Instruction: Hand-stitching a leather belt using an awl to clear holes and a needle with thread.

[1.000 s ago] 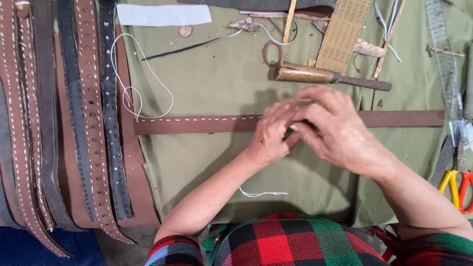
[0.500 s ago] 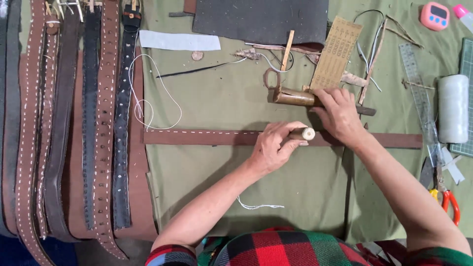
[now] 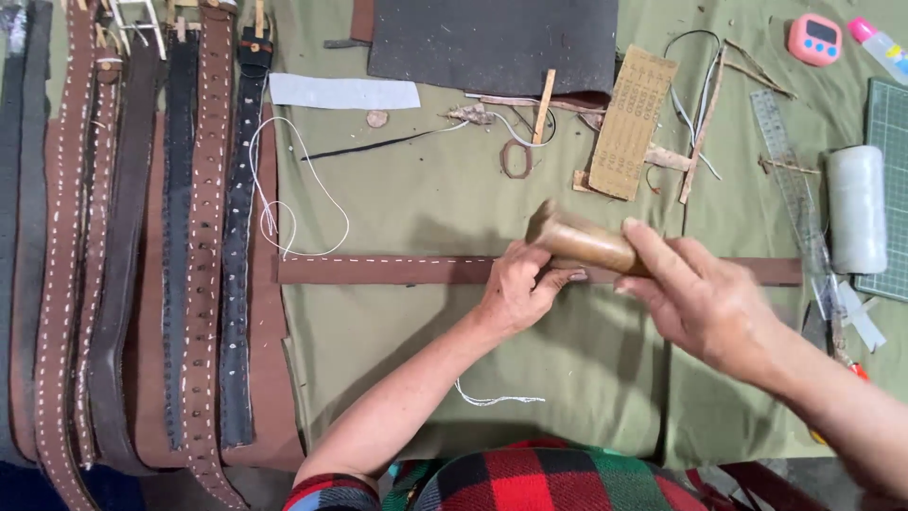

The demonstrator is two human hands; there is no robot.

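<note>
A long brown leather strap with a white stitched line lies across the green cloth. My left hand rests on the strap near its middle, fingers curled onto the leather. My right hand grips a brown wooden-handled tool and holds it just above the strap, its round end pointing left over my left hand. A white thread loops from the strap's left end.
Several stitched belts lie side by side at the left. Behind the strap are a dark leather sheet, a tan punched strip and scraps. At the right lie a clear ruler, a white thread spool, a cutting mat and a pink timer.
My right hand reached back to the wooden-handled tool, took hold of it and brought it forward over the strap. My left hand stayed on the strap.
</note>
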